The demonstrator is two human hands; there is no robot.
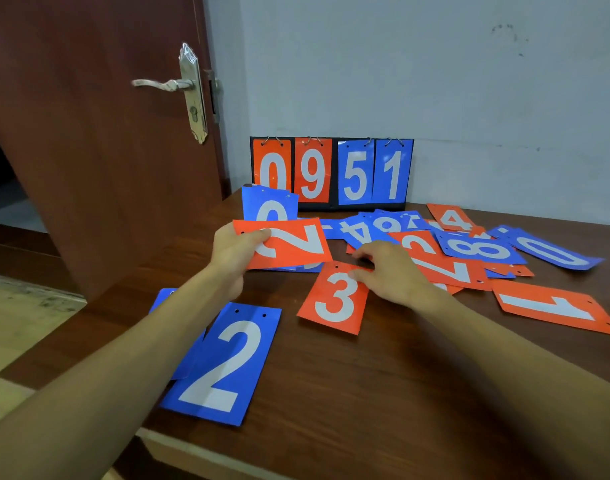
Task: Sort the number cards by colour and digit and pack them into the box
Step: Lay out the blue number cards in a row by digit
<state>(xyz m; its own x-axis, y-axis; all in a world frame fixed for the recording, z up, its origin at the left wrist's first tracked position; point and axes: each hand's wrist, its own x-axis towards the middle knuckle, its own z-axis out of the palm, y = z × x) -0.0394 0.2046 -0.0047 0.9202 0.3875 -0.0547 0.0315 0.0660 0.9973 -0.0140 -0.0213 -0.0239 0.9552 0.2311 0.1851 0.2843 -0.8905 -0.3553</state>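
Note:
My left hand (pixel 232 252) holds a red card with a white 2 (pixel 293 244) just above the table, its digit turned sideways. My right hand (pixel 388 268) rests its fingertips on the top edge of a red 3 card (pixel 334 301) lying flat. A blue 2 card (pixel 227 362) lies near the front left on top of another blue card. Several red and blue cards are heaped at the middle and right, among them a red 7 (pixel 450 270), a blue 8 (pixel 480 249), a blue 0 (pixel 553 251) and a red 1 (pixel 553 306).
A black scoreboard stand (pixel 331 171) at the back against the wall shows red 0 and 9, blue 5 and 1 on rings. A dark red door (pixel 99 133) with a metal handle stands ajar at the left. The wooden table (pixel 366 393) ends at a front edge below.

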